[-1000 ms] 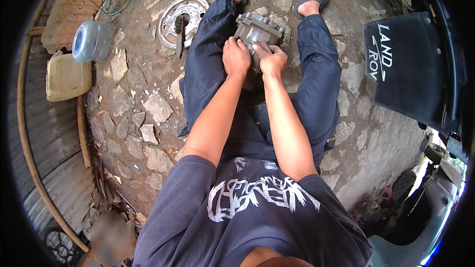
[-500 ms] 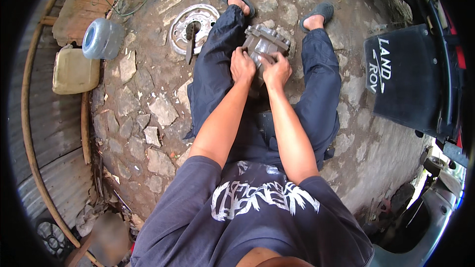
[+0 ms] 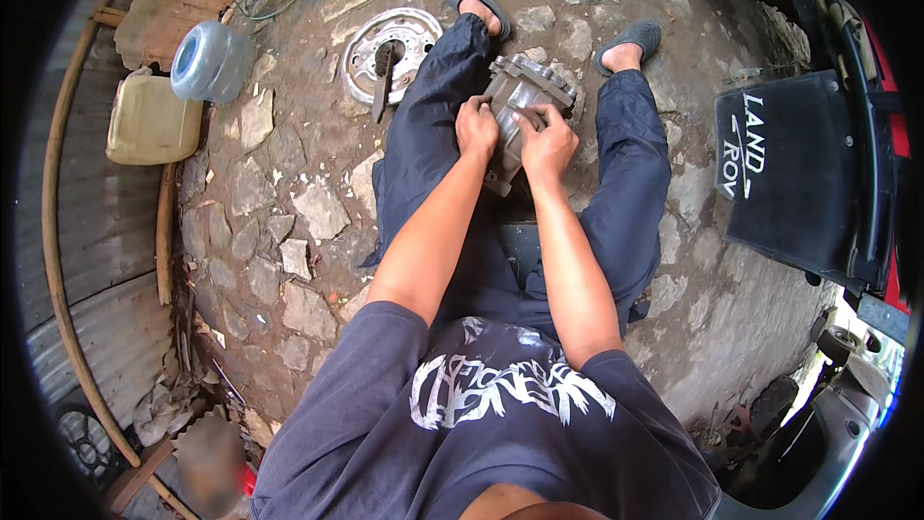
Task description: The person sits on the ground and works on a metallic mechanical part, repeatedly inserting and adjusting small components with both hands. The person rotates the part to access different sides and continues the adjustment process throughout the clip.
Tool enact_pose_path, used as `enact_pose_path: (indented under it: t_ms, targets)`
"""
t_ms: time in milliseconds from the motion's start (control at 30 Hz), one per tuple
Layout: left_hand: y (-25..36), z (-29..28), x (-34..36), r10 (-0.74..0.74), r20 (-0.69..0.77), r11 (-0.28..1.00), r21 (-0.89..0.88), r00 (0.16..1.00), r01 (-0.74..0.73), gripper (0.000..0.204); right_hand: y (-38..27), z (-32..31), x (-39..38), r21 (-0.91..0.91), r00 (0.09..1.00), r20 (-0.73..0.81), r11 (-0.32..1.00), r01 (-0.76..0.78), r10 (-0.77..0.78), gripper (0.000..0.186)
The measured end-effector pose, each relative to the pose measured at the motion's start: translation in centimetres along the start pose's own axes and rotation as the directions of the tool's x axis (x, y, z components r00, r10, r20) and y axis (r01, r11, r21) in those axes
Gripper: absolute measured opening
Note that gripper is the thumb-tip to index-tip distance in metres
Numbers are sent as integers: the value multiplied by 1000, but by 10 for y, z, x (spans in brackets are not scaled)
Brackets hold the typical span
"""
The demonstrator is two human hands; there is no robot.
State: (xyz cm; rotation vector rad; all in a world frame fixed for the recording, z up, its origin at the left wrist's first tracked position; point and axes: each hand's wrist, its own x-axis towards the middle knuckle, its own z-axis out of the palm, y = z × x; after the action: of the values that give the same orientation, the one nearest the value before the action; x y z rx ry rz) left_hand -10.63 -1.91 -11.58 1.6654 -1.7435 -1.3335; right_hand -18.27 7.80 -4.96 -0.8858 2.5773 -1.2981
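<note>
A grey metal housing with a bolted flange [image 3: 529, 82] lies between my legs. My left hand [image 3: 475, 127] is closed on its left side, fingers curled over the edge. On its right part is my right hand [image 3: 545, 143], fingers bent and pressing on the metal; whether a small piece is between them I cannot make out. Just left of my left leg, a pale metal wheel-shaped plate [image 3: 419, 39] lies on the ground with a dark flat bar [image 3: 383, 87] across its middle.
Stone-paved ground [image 3: 318, 212] surrounds me. At left are a blue water jug [image 3: 217, 63], a beige jerrycan [image 3: 154, 120], a green cord and corrugated sheets [image 3: 96, 308] with poles. At right stand a black mudflap [image 3: 799, 164] and vehicle body parts [image 3: 847, 433].
My view has shifted slightly. My right fingers have moved a little over the housing while both hands stay on it, and more of the housing's lower end now shows between my forearms.
</note>
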Motion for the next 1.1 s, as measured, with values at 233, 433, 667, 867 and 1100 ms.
enact_pose_path:
  t_ms: [233, 433, 667, 867, 1100]
  targets:
    - [52, -55, -70, 82, 187, 985, -164, 979, -51, 30, 2, -64, -38, 341, 993, 83, 934, -107, 83, 19]
    - [46, -70, -133, 73, 300, 890, -450, 951, 73, 43, -27, -59, -58, 283, 991, -1, 950, 132, -137, 20]
    - [33, -77, -99, -118, 388, 688, -632, 914, 357, 33, -16, -52, -61, 577, 952, 282, 814, -67, -122, 48]
    - [25, -55, -55, 420, -8, 897, 159, 908, -413, 27, 42, -31, -32, 652, 978, -28, 746, -139, 206, 47]
    - [51, -37, -40, 241, 219, 961, 82, 946, -264, 22, 56, -24, -28, 669, 909, -141, 715, -204, 391, 48]
